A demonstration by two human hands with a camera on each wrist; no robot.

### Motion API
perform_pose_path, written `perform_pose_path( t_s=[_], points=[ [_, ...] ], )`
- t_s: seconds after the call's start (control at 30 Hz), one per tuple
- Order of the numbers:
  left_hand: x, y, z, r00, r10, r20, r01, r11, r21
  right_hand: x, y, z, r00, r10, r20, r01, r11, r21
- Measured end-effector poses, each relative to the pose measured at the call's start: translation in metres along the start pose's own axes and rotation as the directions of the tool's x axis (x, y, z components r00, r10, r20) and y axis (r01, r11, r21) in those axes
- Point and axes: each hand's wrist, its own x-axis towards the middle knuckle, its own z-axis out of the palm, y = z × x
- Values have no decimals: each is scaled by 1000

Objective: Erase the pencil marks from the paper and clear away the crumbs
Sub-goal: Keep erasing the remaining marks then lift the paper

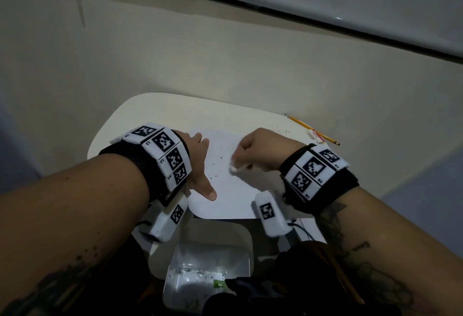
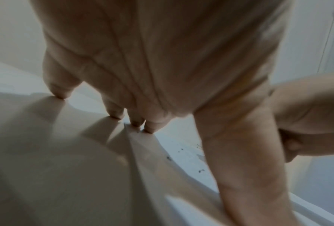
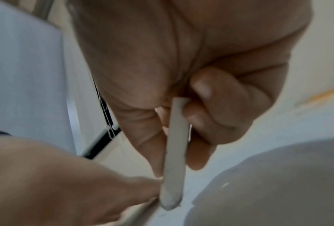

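Observation:
A white sheet of paper (image 1: 225, 193) lies on the small white table (image 1: 150, 115). My left hand (image 1: 200, 165) rests flat on the sheet's left part with its fingers spread; the fingertips (image 2: 136, 122) press down near the paper's edge. My right hand (image 1: 250, 150) pinches a thin white eraser (image 1: 234, 167) between thumb and fingers. The eraser's greyed tip (image 3: 170, 204) touches the paper close to the left thumb (image 3: 104, 188). Dark eraser crumbs (image 1: 214, 164) lie scattered on the sheet between the hands, and the left wrist view shows these crumbs (image 2: 181, 150) too.
At the table's right edge lie a yellow pencil (image 1: 300, 123) and a second eraser in a red-and-white sleeve (image 1: 315, 136), with more crumbs (image 1: 280, 130) near them. Below the table's near edge stands an open bin (image 1: 208, 273) lined with a clear bag. A wall stands behind the table.

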Motion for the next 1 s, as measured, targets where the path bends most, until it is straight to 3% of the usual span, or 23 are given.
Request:
perform_pose_path(
  t_s=[0.13, 0.37, 0.6, 0.73, 0.83, 0.9, 1.0],
  points=[
    [-4, 5, -6, 999, -40, 29, 41, 999, -5, -2, -9, 15, 996, -49, 70, 47, 999, 20],
    [-5, 7, -7, 1000, -8, 20, 8, 1000, 12, -11, 24, -15, 992, 129, 8, -126, 979, -157],
    [4, 0, 0, 1000, 10, 7, -10, 1000, 0, -3, -18, 9, 997, -4, 79, 8, 998, -56],
    [5, 2, 1, 1000, 19, -13, -19, 1000, -4, -8, 14, -1, 995, 75, 57, -76, 997, -1],
    [4, 3, 1, 1000, 24, -8, -24, 1000, -13, -11, 29, -15, 989, 145, 11, -144, 987, -77],
    [5, 2, 1, 1000, 16, -1, -16, 1000, -8, -10, 22, -14, 994, 111, -16, -112, 987, -118],
    [4, 1, 1, 1000, -2, -2, 2, 1000, -23, -6, -4, 3, 999, 6, 34, -6, 1000, -10]
  ],
)
